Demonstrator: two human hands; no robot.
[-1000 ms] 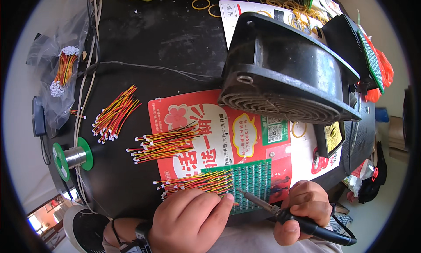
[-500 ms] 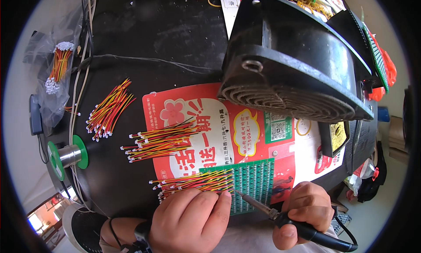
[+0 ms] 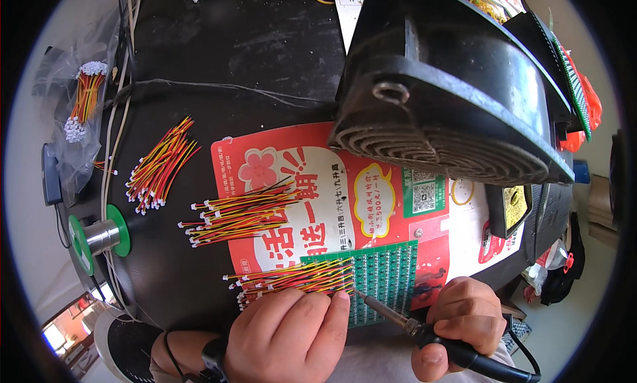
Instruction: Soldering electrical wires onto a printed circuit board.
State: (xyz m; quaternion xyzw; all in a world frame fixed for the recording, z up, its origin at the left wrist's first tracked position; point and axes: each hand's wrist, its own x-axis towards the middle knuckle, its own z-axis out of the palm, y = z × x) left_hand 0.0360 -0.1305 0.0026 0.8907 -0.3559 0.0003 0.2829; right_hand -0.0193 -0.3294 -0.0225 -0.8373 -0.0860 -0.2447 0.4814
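My right hand [image 3: 468,320] is closed around the black handle of a soldering iron [image 3: 391,313]. The iron's tip meets the green circuit board [image 3: 388,277] just right of my left fingertips. Closed and knuckles up, my left hand [image 3: 285,336] pinches a thin wire at the board's lower left part; most of that wire is hidden under the fingers. Red, yellow and black wires [image 3: 292,275] with small white connectors lie in a row across the board's left side, their inner ends on the board. A loose pile of similar wires [image 3: 242,214] rests just beyond.
A large black fan [image 3: 444,97] stands at the far right, over a red and white printed sheet [image 3: 318,144]. Another wire bundle [image 3: 162,164] and a solder spool [image 3: 101,237] are at left, near cables and a plastic bag [image 3: 73,157]. A yellow sponge [image 3: 513,207] sits right in its holder.
The view has shifted slightly. The iron's tip has come a little closer to my left fingertips. My left hand stays in place on the board.
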